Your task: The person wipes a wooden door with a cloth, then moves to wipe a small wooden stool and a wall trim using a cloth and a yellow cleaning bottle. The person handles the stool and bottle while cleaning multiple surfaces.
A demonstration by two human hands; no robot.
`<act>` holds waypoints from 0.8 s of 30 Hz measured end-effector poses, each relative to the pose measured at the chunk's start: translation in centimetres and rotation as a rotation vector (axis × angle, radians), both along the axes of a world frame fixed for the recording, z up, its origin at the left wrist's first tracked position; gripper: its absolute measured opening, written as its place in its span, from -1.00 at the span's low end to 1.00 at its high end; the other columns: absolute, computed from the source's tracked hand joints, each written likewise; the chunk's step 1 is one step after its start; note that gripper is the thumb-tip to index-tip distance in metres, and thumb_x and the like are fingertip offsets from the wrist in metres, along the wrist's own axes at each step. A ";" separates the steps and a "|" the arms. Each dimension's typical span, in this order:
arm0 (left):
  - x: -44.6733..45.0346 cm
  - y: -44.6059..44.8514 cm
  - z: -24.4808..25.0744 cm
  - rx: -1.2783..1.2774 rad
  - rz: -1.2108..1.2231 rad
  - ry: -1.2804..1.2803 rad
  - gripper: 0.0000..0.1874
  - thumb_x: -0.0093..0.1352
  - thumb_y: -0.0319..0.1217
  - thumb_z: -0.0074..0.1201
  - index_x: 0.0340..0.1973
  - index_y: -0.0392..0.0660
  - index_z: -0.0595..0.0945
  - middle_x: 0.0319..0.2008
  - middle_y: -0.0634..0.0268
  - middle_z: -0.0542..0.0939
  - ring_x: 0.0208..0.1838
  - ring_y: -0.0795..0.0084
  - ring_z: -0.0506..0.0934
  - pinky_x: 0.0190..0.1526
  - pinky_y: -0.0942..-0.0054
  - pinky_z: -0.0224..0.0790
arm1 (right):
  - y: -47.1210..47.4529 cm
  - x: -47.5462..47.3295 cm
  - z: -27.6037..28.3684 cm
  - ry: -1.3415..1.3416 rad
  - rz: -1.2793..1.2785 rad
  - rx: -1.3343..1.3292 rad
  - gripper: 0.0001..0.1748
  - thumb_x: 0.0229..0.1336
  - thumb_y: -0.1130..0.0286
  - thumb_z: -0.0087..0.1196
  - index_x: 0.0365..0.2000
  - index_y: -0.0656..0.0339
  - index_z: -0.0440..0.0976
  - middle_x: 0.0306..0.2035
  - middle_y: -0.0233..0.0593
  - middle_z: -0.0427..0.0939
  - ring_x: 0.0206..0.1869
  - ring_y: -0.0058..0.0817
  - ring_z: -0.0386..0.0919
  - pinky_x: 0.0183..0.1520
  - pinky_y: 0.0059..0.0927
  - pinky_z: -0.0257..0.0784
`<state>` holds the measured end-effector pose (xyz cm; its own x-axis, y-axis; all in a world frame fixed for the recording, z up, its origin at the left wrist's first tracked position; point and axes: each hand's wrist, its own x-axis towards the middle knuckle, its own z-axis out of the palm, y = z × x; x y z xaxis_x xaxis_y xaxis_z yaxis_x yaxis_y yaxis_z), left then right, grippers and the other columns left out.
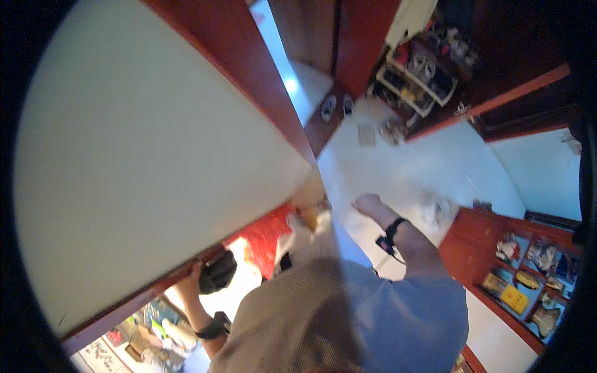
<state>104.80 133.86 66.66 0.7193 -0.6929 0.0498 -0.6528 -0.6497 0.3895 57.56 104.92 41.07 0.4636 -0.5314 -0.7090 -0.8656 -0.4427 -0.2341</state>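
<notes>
My left hand (189, 279) is at the red-brown wooden trim (154, 291) along the bottom of a pale wall (154, 135), its fingers against the edge. Right beside those fingers is a dark object (219, 273), too blurred to name; whether the hand holds it is unclear. My right hand (368, 204) hangs over the pale floor (396, 168) with its fingers curled in, and nothing shows in it. Each wrist wears a black strap (395, 228) with a small device. Below me are my light trousers (303, 242), beside a bright red cloth or mat (270, 233).
At the upper right, a rack (415, 84) holds footwear and small items. A pair of slippers (329, 108) lies by a red-brown door frame (359, 46). To the right is a compartmented shelf (489, 261) with assorted things. Cluttered items (158, 326) fill the lower left.
</notes>
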 end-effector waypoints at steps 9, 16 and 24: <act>8.0 -1.4 -2.7 0.070 0.087 0.204 -0.39 0.28 -0.30 0.29 0.17 -0.31 0.47 0.20 0.05 0.50 0.24 0.14 0.44 0.32 0.23 0.15 | 0.5 -6.1 -11.1 0.065 -0.350 0.189 -0.67 0.14 0.23 -0.06 -0.33 0.17 0.66 -0.13 -0.04 0.63 -0.06 -0.10 0.61 0.00 -0.07 0.50; 11.0 -0.3 -3.3 0.098 0.055 0.174 -0.49 0.34 -0.27 0.17 0.08 -0.41 0.50 0.12 0.08 0.52 0.17 0.17 0.45 0.28 0.26 0.20 | 2.1 -8.6 -12.9 0.049 -0.631 0.290 -0.53 0.18 0.07 0.00 -0.05 0.16 0.55 0.04 -0.02 0.56 0.09 -0.11 0.52 0.16 -0.15 0.40; 11.8 0.9 -3.1 -0.113 0.095 0.245 -0.22 0.33 0.05 0.14 0.15 -0.45 0.44 0.08 -0.02 0.53 0.15 0.07 0.46 0.23 0.21 0.27 | 5.8 0.9 -11.9 -0.325 -0.190 0.494 0.05 -0.06 -0.21 0.17 0.39 -0.02 0.06 0.37 0.30 0.02 0.40 0.14 0.08 0.38 -0.09 0.13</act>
